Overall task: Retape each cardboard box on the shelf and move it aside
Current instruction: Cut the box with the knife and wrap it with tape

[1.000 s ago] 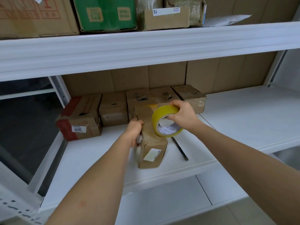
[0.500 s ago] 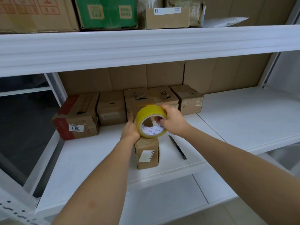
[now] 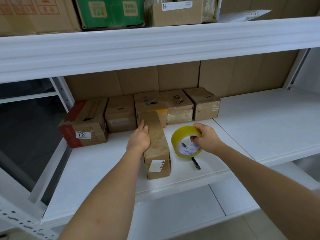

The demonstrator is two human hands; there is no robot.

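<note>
The left hand (image 3: 139, 138) curls round the left edge of a narrow cardboard box (image 3: 156, 146). Its long axis runs from the person toward the back row. It looks light and stiff, best gripped along its sides. Just right of it, the right hand (image 3: 205, 138) pinches the yellow tape roll (image 3: 186, 143).

Stockroom / parcel storage area, by the look. White metal racking w/ slotted uprights (image 3: 20, 222), several shelf levels. Middle shelf (image 3: 259, 122) carries a row of small taped cardboard boxes (image 3: 174, 106), one w/ a "3011" sticker (image 3: 83, 135); flattened cardboard (image 3: 173, 77) lines the back. Top shelf (image 3: 155, 42) stacked w/ bigger cartons (image 3: 110, 11), some w/ barcode labels. Yellow tape roll (image 3: 180, 144) on the shelf, too.
</note>
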